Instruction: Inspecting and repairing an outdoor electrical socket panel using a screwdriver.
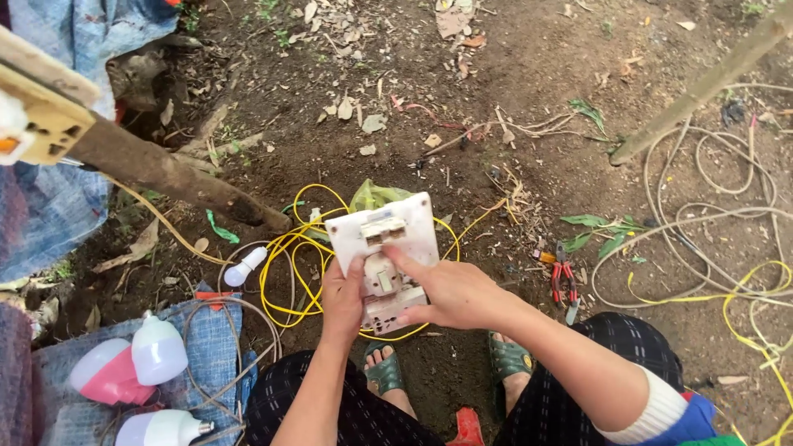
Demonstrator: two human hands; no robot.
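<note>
At the far left edge of the ground a blue woven cloth [206,355] lay spread over the dirt, and on it sat three bulbs: a pink-based bulb [103,376], a white bulb [159,348] leaning against it, and a third white bulb [161,428] at the cloth's near edge, apparently kept there off the soil. Above them a rough wooden post [165,169] slanted across, carrying a cream socket block [37,116] at its upper end. Just right of the cloth a small bulb in a holder [244,267] lay on the ground, joined to a loose tangle of yellow wire [289,248] that coiled under the work.

In the middle, the left hand [343,297] was closed round the lower left edge of a white switch board [384,256], thumb on its face, steadying it upright above the feet so the front faced the wearer. The right hand [450,289] gripped the board's right side, its forefinger laid across the middle by the switch, seemingly pressing a fitting there.

Further right, red-handled pliers [564,281] lay on the soil within reach, beside a few green leaves [599,231]. Toward the right edge, grey cable [719,215] looped in wide coils, with a pale pole [702,83] slanting above
</note>
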